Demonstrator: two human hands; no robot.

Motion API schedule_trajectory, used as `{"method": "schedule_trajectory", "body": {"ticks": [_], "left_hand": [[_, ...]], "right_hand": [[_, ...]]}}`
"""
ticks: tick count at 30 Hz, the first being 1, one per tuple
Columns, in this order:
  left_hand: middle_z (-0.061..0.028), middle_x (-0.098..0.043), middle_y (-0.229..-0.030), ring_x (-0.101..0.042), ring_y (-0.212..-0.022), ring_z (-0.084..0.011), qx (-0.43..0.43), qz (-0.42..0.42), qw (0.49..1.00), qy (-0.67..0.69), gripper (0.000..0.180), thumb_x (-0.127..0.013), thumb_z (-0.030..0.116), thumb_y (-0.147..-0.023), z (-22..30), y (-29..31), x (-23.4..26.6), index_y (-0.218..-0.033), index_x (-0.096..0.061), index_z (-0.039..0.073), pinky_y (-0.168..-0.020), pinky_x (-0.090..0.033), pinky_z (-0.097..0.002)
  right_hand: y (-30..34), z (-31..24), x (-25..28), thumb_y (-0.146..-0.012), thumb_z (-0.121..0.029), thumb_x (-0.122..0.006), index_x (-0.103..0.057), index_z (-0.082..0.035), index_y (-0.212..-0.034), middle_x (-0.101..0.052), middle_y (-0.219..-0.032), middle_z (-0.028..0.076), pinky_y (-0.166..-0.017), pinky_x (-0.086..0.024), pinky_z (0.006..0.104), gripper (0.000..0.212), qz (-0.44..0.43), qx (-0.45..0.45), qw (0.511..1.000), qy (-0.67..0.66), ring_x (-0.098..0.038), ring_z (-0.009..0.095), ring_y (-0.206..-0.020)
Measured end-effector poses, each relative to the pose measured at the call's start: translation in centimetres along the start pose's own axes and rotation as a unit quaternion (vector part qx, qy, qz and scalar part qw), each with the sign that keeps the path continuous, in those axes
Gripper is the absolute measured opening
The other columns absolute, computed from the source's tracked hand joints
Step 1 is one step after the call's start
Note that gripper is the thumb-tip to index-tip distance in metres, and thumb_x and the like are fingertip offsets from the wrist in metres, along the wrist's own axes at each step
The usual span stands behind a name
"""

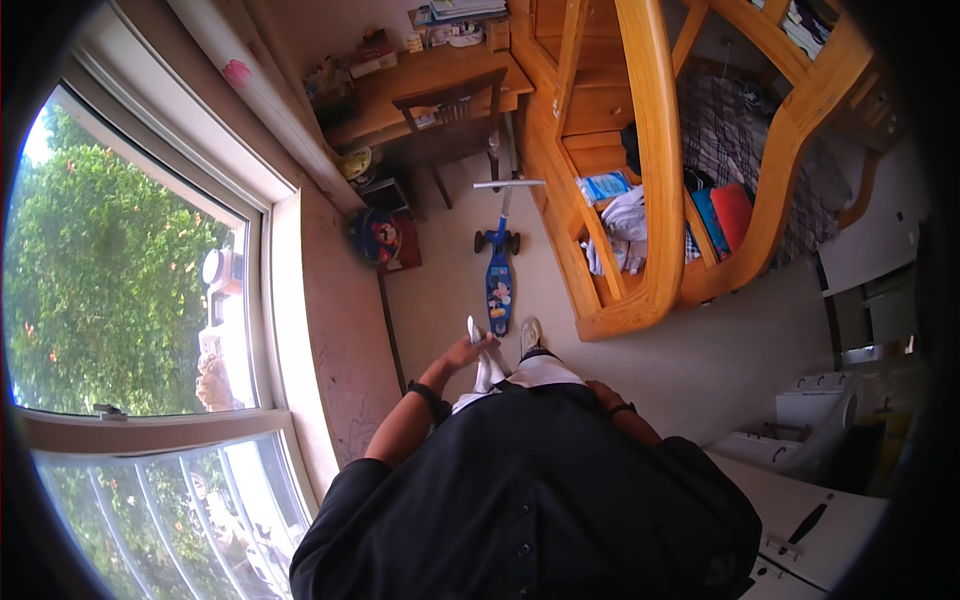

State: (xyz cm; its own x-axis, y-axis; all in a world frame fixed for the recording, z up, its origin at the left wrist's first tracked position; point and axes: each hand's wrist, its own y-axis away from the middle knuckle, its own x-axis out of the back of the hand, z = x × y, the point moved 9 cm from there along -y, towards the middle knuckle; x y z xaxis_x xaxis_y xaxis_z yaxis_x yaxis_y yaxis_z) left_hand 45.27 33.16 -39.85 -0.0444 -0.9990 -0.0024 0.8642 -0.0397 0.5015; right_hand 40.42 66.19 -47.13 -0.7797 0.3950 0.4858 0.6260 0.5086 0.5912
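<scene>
Far left, the window frame (262, 300) edges the room, then comes the pinkish wall (340, 300). Here's the left hand (468, 353), fingers stretched by a slim white object (474, 328). Just ahead, the blue scooter (499, 290) on pale floor (430, 290), room running along both its sides! Right hand (604, 395) by the hip; from up here I can't tell whether either one grips anything. Further right, the wooden bed frame's (625, 322) curved edge bounds that lane.
</scene>
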Motion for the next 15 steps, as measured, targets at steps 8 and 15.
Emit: {"method": "schedule_trajectory", "body": {"ticks": [8,15], "left_hand": [[-0.0087,-0.062,-0.101,-0.056,-0.093,-0.0176,-0.185,0.144,0.972,0.028,0.043,-0.039,0.04,-0.096,11.1,1.7,6.0,-0.107,-0.061,0.005,-0.088,-0.04,-0.03],[-0.0063,-0.061,-0.105,-0.055,-0.098,-0.0161,-0.181,0.131,0.971,0.082,0.04,-0.041,0.034,-0.096,8.7,0.8,4.6,-0.109,-0.059,0.002,-0.092,-0.039,-0.0293]], "right_hand": [[0.6,-0.7,0.2,-0.086,-0.027,-0.042,-0.062,-0.006,-0.103,-0.058,-0.109,0.02,-0.087,-0.042,0.0393,0.034,0.02,0.034,0.999,0.036,-0.055,0.033,-0.102],[-0.6,0.3,-1.1,-0.082,-0.026,-0.049,-0.062,-0.006,-0.102,-0.058,-0.109,0.021,-0.088,-0.041,0.0389,0.031,-0.056,0.012,0.998,0.011,-0.054,0.034,-0.105]]}}
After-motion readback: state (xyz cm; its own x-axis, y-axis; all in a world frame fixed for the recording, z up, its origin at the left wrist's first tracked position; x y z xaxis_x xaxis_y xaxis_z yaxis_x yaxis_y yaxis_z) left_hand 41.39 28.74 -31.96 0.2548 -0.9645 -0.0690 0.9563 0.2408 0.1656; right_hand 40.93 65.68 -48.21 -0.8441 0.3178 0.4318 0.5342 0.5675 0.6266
